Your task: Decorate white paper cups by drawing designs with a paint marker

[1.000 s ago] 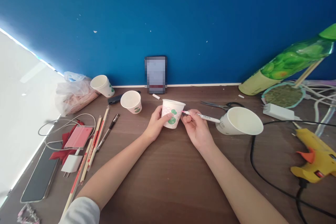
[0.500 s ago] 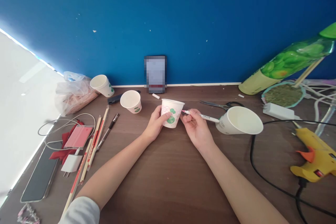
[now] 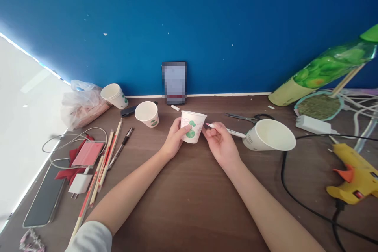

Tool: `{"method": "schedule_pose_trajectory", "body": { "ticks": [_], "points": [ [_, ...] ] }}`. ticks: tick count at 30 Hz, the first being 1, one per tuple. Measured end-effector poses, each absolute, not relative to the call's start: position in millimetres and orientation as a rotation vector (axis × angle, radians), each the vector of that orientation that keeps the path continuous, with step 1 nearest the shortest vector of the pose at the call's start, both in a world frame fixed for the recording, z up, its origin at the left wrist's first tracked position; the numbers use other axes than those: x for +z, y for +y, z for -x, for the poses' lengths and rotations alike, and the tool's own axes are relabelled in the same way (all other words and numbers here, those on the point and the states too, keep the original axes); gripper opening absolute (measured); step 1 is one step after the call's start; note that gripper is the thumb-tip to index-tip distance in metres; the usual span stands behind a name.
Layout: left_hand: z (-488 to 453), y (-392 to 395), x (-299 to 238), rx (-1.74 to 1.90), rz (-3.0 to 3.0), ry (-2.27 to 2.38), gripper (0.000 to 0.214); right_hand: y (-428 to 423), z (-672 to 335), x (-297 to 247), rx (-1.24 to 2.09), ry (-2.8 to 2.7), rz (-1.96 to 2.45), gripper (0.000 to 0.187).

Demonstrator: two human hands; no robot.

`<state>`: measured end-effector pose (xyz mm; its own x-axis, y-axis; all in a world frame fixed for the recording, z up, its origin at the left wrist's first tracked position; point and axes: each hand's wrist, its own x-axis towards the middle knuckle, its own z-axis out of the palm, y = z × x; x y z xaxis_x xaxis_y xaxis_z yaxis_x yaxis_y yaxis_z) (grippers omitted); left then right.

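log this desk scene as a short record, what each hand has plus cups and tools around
left hand: holding a leaf-print paper cup, thumb across its front
right hand: holding a pink-tipped marker, tip close to the cup's wall
loose cap: what looks like a white marker cap, on the table behind the held cup
other cups: small paper cup and stacked paper cups at left, large paper cup at right
tools at right: scissors, yellow glue gun
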<state>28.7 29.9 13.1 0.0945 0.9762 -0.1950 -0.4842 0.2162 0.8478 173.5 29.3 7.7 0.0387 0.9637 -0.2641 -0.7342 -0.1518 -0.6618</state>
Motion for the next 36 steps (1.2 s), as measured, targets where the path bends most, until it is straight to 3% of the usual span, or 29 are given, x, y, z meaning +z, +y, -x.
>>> {"method": "schedule_pose_trajectory", "body": {
  "ticks": [36],
  "points": [
    [-26.6,27.2,13.6,1.186,-0.802,0.923,0.048,26.5,-168.9,8.8,1.526,-0.436,0.856,0.021]
  ]
}}
